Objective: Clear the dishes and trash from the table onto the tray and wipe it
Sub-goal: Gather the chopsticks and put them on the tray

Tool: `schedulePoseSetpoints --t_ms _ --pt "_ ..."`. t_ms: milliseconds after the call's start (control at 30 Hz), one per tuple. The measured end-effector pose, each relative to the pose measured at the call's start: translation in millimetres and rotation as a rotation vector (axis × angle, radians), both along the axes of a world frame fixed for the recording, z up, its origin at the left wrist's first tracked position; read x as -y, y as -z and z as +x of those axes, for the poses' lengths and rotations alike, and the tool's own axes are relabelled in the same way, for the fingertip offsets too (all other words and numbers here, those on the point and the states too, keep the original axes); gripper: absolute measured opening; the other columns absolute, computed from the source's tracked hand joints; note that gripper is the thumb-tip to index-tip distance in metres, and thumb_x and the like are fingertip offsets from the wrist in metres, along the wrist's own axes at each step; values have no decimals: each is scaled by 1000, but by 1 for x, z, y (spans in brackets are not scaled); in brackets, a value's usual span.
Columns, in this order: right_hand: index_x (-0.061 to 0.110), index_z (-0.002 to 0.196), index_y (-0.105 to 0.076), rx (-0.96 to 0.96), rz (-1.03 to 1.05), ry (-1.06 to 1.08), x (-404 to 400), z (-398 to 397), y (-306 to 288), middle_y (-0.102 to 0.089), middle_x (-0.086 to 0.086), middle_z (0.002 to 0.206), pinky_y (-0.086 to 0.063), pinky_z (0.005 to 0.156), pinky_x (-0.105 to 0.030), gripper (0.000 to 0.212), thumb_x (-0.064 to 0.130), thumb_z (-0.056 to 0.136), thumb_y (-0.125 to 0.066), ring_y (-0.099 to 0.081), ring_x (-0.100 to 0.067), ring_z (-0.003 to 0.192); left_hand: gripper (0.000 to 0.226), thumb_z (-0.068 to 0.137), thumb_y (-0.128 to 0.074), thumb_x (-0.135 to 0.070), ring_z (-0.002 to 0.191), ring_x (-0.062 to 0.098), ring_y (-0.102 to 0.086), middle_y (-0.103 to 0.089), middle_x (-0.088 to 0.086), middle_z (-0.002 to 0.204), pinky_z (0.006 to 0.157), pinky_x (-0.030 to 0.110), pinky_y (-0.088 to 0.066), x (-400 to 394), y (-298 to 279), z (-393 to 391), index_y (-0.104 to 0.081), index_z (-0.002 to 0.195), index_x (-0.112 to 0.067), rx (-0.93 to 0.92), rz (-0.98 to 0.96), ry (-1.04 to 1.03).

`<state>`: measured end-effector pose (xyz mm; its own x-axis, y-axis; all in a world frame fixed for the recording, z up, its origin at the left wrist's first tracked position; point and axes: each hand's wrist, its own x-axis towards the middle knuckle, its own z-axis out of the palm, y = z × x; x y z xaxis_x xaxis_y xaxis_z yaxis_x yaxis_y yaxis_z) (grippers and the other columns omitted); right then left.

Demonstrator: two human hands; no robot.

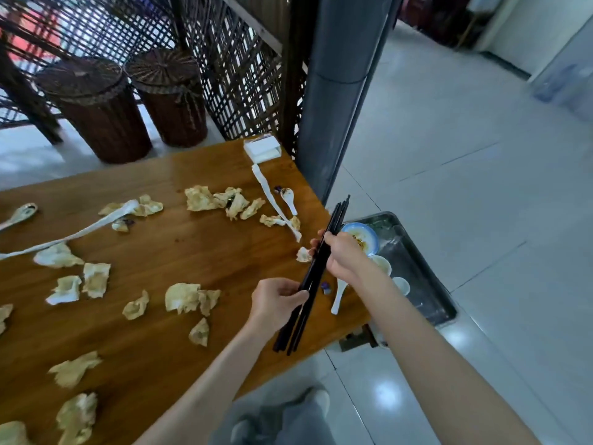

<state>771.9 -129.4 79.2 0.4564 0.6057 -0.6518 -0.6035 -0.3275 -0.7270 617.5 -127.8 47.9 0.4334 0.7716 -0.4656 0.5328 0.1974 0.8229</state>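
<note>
Gathering the black chopsticks (316, 271), the left hand (277, 303) and right hand (341, 255) both grip the bundle; square the ends, then lay it flat in the tray (426, 284) beside the bowl (359, 237).

Black chopsticks (316, 271), an orange-brown wooden table (192, 252), yellow-stained white napkins (189, 297), a blue-rimmed white bowl (361, 237).

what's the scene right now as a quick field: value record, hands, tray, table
left hand: grips lower part of black chopsticks
right hand: grips the same bundle higher up
tray: metal, beside the table end, holds a blue-rimmed bowl and small white cups
table: wooden, strewn with crumpled napkins, white spoons, paper strips
wiping: not yet done
</note>
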Motion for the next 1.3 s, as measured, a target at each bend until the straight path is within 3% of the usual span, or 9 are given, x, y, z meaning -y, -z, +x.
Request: schedulePoseSetpoints --t_ms 100,333,467,633,767,867,1000,1100,1300 --pt "6 85 -45 9 -33 74 21 21 7 -45 -10 71 -44 54 -30 22 7 101 -30 -45 -19 60 15 77 -76 -24 63 4 -61 -65 -9 74 43 8 -39 21 5 24 -72 90 -18 -17 -4 39" --pt "4 83 -46 52 -14 118 48 82 16 -42 -10 69 -39 54 -30 26 6 101 -27 -40 -19 58 10 75 -78 -24 60 2 -57 -63 -13 67 40 6 -36 42 18 87 -72 82 -19 1 36 52" --pt "6 78 -44 53 -14 135 62 137 25 -41 -9 65 -38 54 -29 28 3 101 -28 -39 -18 56 7 75 -77 -22 62 2 -59 -64 -12 68 48 7 -38 60 35 143 -72 80 -20 25 48 48" --pt "7 79 -40 93 -54 36 88 228 49 -41 -9 67 -38 54 -30 26 4 101 -27 -39 -20 56 14 71 -80 -17 57 -13 -58 -64 -21 60 53 4 -41 99 61 234 -70 71 -27 79 30 -63" --pt "7 80 -41 133 -125 -36 99 292 72 -42 -9 68 -41 55 -29 24 4 100 -29 -41 -18 57 17 70 -80 -17 68 4 -66 -72 -7 78 70 23 -54 123 84 302 -70 80 -28 69 -15 -94" --pt "9 76 -42 157 -178 -78 99 337 101 -42 -7 63 -39 55 -28 27 3 100 -29 -40 -17 55 24 71 -79 -19 78 14 -67 -70 -9 85 79 34 -55 128 103 340 -68 87 -33 63 -34 -137" --pt "10 75 -44 167 -241 -101 95 384 148 -44 -7 62 -43 54 -28 28 4 99 -30 -43 -18 55 28 74 -78 -25 78 2 -64 -64 -20 86 81 26 -52 117 132 367 -68 97 -35 31 -34 -186" --pt "9 74 -45 179 -292 -117 92 406 190 -46 -7 63 -44 53 -29 29 5 99 -31 -44 -18 55 25 74 -77 -23 73 -5 -60 -63 -22 82 74 19 -49 107 155 379 -66 91 -38 4 -3 -264" --pt "11 74 -43 228 -365 -190 86 436 271 -42 -6 63 -44 53 -27 28 2 97 -30 -42 -15 55 20 78 -73 -24 70 -5 -60 -65 -21 84 66 13 -46 98 204 396 -66 90 -38 -50 12 -320"
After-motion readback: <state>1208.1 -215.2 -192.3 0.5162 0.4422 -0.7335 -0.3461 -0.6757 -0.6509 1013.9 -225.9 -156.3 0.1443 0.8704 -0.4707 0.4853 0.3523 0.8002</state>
